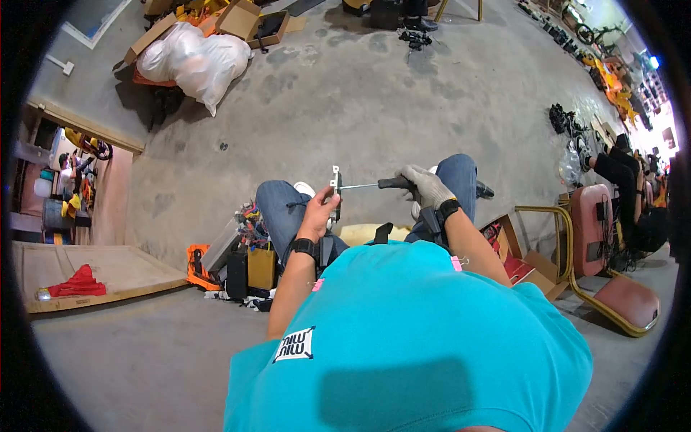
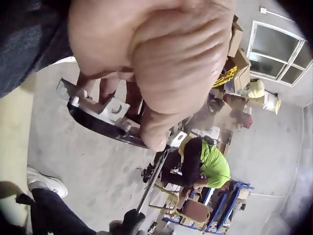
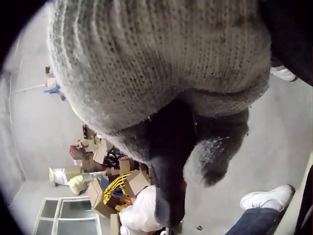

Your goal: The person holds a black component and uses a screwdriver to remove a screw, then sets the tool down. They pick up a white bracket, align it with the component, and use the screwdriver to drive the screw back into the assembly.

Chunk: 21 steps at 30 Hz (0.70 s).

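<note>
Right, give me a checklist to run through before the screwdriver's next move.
1. Left hand has hold of the metal-tabbed part: ok, it is pinched in the fingers.
2. Right hand grips the screwdriver by its handle: ok.
3. Shaft pointed at the part: ok, it runs to the tabbed end.
4. Tip seated in a screw: cannot tell, the contact is too small to make out.
5. Left fingers clear of the tip: not ok, a fingertip sits right beside it.
6. Both hands gloved: not ok, the right is gloved but the left is bare.
</note>
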Tool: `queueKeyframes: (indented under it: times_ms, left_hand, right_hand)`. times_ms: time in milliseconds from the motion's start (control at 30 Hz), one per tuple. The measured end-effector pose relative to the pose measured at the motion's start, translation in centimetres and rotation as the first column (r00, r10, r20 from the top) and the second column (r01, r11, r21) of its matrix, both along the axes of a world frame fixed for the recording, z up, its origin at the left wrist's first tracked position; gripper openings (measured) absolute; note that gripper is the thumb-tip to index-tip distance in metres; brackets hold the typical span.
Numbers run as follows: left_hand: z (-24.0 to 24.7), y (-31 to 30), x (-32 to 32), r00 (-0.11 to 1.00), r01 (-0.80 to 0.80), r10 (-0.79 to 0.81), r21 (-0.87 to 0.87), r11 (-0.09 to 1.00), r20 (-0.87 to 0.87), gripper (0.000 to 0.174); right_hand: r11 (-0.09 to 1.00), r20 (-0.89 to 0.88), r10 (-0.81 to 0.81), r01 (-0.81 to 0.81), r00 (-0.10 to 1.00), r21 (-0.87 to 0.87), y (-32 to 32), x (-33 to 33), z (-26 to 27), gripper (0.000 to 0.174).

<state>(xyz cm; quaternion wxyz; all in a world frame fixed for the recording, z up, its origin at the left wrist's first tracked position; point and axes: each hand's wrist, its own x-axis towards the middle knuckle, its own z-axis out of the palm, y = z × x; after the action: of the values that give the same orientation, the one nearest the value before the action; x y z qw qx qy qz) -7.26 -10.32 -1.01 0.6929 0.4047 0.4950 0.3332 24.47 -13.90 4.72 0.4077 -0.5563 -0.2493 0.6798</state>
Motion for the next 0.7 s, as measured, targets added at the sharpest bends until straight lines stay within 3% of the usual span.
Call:
queueKeyframes:
  times_ms: [100,200,267,333,367,467,533,567,667,700]
  left_hand:
    - [-0.3,0.6,0.4,0.999,-0.034,0.034,-0.012,0.999,0.01,0.052]
    - [-0.4,1.0,0.6,0.997,-0.054,0.057,-0.047,0.997,0.055,0.053]
    - [0.1,1.0,0.7,0.995,-0.058,0.066,-0.098,0.993,0.077,0.053]
    - [0.6,1.1,0.8,0.996,-0.068,0.074,-0.107,0.992,0.056,0.052]
    - [0.8,1.2,0.8,0.997,-0.07,0.073,-0.092,0.993,0.031,0.05]
    - [0.6,1.3,0.9,0.993,-0.109,0.114,-0.134,0.985,0.03,0.047]
    - [0.8,1.3,0.7,0.995,-0.098,0.097,-0.121,0.988,-0.01,0.045]
    - [0.8,1.5,0.8,0.992,-0.107,0.098,-0.121,0.987,-0.073,0.042]
    - [0.7,2.4,0.5,0.984,-0.132,0.153,-0.198,0.971,0.093,0.05]
    - [0.8,2.9,0.6,0.984,-0.125,0.147,-0.206,0.97,0.098,0.05]
  right_hand:
    - [0.996,-0.122,-0.008,0.019,0.993,0.084,0.2,0.1,-0.3,0.032]
    - [0.994,-0.069,-0.021,0.028,0.997,0.109,0.6,0.2,-0.3,0.03]
    - [0.997,-0.113,-0.011,0.019,0.994,0.078,0.8,0.4,0.5,0.031]
    - [0.989,-0.106,0.135,-0.141,0.985,-0.046,1.4,1.0,0.4,0.031]
    - [0.989,-0.113,0.129,-0.136,0.985,-0.056,1.7,1.0,0.2,0.031]
    - [0.991,0.05,0.132,-0.131,0.99,-0.033,1.8,0.9,-0.1,0.029]
    - [1.0,-0.13,0.017,-0.015,0.991,0.019,2.0,0.2,0.3,0.028]
    - [0.999,-0.122,0.024,-0.021,0.992,0.028,2.4,0.3,0.1,0.029]
    - [0.999,-0.139,-0.006,-0.002,0.99,-0.054,3.3,-0.9,1.7,0.028]
    - [0.979,-0.081,0.116,-0.128,0.99,-0.159,4.0,-0.5,2.3,0.028]
